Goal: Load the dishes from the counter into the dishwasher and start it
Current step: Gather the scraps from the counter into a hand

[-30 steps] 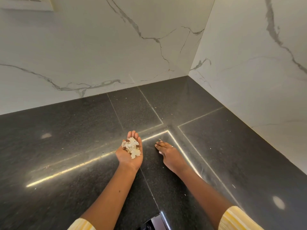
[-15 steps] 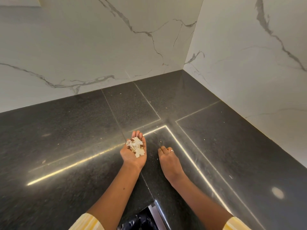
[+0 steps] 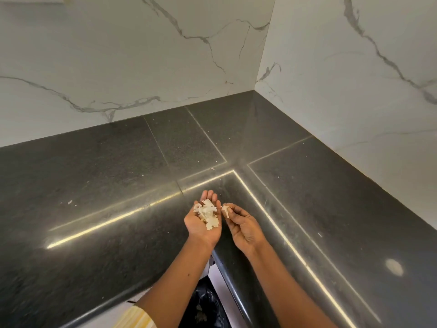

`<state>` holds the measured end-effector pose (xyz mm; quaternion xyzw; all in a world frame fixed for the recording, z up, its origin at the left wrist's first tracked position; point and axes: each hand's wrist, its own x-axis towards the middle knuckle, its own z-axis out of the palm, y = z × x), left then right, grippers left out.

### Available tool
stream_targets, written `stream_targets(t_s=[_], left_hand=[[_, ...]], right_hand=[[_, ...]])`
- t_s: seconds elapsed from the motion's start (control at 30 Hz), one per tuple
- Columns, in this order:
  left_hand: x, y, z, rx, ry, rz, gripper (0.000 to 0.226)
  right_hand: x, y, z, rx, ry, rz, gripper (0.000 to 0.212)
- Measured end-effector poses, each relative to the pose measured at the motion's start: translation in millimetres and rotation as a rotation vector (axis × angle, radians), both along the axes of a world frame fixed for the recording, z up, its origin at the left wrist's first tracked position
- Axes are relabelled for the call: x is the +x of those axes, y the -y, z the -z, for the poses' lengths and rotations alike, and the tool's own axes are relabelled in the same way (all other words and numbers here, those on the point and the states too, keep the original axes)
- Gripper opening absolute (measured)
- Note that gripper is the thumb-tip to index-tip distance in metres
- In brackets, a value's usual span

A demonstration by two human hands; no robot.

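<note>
Fingers [image 3: 233,209] of right hand [image 3: 244,227] curled, pinching 1 white scrap [image 3: 224,209]. Left hand [image 3: 201,229] palm up, fingers straight and together, carrying scrap pile [image 3: 208,215] above black counter [image 3: 118,185]. Risk: palm tilts, loose scraps spill and miss bin liner [image 3: 205,301] below. No dishes or dishwasher in view, so pointing direction and long axis: cannot tell.
</note>
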<state>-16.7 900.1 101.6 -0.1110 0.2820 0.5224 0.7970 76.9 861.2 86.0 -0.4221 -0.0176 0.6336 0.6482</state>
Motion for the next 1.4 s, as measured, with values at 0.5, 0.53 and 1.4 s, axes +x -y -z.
stream_targets(t_s=[0.5,0.53,1.4], left_hand=[[-57.2,88.1,6.0,0.139,0.078,0.041,0.050],[-66.2,97.6,12.8,0.143,0.086,0.052,0.049],[-95.7,186.4,433.8,-0.373,-0.632,0.621,0.038]], right_hand=[[-110.8,86.6,-7.8,0.087,-0.036,0.385,0.020],[-120.6,96.4,-2.7,0.077,-0.033,0.387,0.017],[-147.2,183.2,426.1,-0.700,-0.341,0.285,0.032]])
